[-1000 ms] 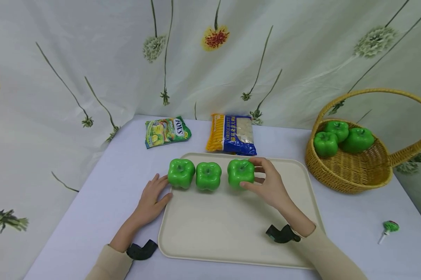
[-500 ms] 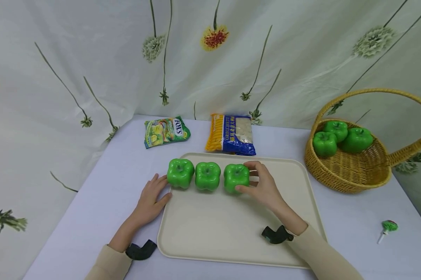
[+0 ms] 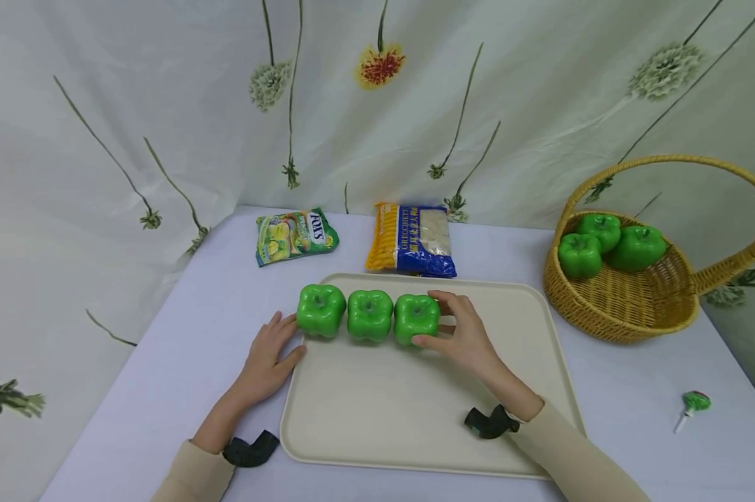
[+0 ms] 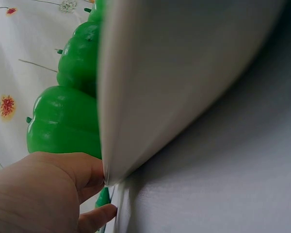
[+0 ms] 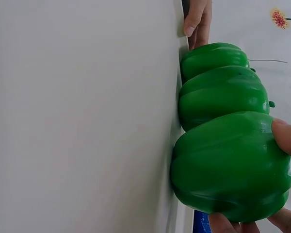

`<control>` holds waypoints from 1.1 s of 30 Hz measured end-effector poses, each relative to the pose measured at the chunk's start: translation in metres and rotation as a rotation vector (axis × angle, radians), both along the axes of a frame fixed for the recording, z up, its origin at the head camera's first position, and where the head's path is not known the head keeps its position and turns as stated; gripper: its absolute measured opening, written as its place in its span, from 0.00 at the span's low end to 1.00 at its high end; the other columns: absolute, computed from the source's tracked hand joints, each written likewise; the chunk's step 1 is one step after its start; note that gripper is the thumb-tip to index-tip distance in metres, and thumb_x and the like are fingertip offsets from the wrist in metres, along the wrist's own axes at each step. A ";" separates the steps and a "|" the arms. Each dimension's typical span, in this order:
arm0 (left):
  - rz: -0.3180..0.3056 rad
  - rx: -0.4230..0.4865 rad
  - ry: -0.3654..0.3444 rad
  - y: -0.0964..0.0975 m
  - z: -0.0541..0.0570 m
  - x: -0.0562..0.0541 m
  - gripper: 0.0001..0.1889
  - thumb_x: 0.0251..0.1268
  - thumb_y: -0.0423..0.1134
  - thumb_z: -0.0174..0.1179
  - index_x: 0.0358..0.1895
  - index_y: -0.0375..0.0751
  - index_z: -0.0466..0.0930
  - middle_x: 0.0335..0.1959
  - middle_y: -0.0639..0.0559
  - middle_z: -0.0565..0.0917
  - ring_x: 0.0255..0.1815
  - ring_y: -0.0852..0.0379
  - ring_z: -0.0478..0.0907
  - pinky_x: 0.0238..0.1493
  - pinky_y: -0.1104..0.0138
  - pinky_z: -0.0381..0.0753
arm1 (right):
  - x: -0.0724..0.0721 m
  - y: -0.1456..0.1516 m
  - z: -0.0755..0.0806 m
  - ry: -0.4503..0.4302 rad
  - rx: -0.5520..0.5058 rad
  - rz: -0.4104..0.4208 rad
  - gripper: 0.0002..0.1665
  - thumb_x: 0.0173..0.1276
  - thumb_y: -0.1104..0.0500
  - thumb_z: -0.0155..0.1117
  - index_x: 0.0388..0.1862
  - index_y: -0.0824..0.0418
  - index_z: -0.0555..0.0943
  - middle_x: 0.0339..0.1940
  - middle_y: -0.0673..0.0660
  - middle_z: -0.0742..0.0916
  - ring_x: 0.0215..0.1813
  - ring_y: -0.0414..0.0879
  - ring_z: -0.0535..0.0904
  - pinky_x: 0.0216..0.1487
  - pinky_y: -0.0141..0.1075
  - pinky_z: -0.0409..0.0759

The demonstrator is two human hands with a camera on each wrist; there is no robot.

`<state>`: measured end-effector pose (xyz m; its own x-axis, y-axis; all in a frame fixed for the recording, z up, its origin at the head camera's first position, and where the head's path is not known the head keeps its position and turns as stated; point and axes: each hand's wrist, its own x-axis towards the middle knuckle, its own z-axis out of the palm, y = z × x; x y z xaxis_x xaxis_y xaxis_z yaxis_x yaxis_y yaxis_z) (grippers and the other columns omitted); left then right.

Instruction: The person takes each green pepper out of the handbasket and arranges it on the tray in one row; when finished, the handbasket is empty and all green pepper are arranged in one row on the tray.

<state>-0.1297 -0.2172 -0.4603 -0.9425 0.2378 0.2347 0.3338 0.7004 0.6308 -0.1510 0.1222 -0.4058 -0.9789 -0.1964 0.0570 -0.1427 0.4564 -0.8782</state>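
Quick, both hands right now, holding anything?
Left hand: open, at the left edge of the tray.
Right hand: holding the rightmost green pepper of the row on the tray.

Looks like a staged tabletop set, i.e. a small recording corner; whether home, lab or studio, can't tell, as the rm beyond is hidden. Main clue: floral cloth (image 3: pixel 364 132) w/ dandelion-type & orange blooms hung as bkgd behind & to L of the worktop (image 3: pixel 189 335), blocking the view past it. Worktop itself is plain & pale. Kitchen-type goods on it: FOX'S pkt (image 3: pixel 295 236), orecchiette bag (image 3: pixel 411 239), beige tray (image 3: pixel 383 404), wicker basket (image 3: pixel 634 321) w/ tall handle, plus lollipop (image 3: pixel 695 402) at far R. Green peppers (image 3: pixel 369 316), v. glossy & near-identical, look like plastic props. Blk devices (image 3: pixel 252 450) worn at both wrists also suit a rec. set.
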 end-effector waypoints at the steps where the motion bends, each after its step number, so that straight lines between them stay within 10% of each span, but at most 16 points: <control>1: 0.000 0.000 -0.001 0.000 0.000 0.000 0.25 0.68 0.34 0.55 0.67 0.30 0.68 0.69 0.31 0.68 0.75 0.25 0.49 0.70 0.31 0.43 | 0.000 0.000 0.000 0.000 0.000 0.000 0.46 0.54 0.61 0.78 0.69 0.63 0.67 0.56 0.65 0.74 0.57 0.57 0.73 0.57 0.47 0.82; 20: 0.004 -0.012 -0.019 0.000 0.000 -0.001 0.25 0.68 0.34 0.55 0.67 0.30 0.68 0.69 0.31 0.68 0.75 0.26 0.48 0.71 0.32 0.42 | 0.003 0.003 0.005 -0.006 -0.005 0.036 0.56 0.49 0.60 0.81 0.74 0.62 0.61 0.65 0.66 0.70 0.65 0.60 0.70 0.61 0.50 0.79; 33: 0.000 -0.001 -0.010 0.000 -0.003 0.000 0.25 0.67 0.33 0.55 0.67 0.30 0.68 0.69 0.31 0.68 0.75 0.25 0.49 0.70 0.31 0.43 | 0.001 0.040 0.039 0.076 0.015 0.101 0.52 0.54 0.61 0.78 0.74 0.63 0.61 0.71 0.65 0.68 0.70 0.60 0.67 0.67 0.55 0.73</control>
<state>-0.1295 -0.2177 -0.4631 -0.9448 0.2381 0.2253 0.3277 0.7012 0.6332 -0.1501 0.1617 -0.3664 -0.9470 -0.2955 0.1262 -0.2543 0.4491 -0.8565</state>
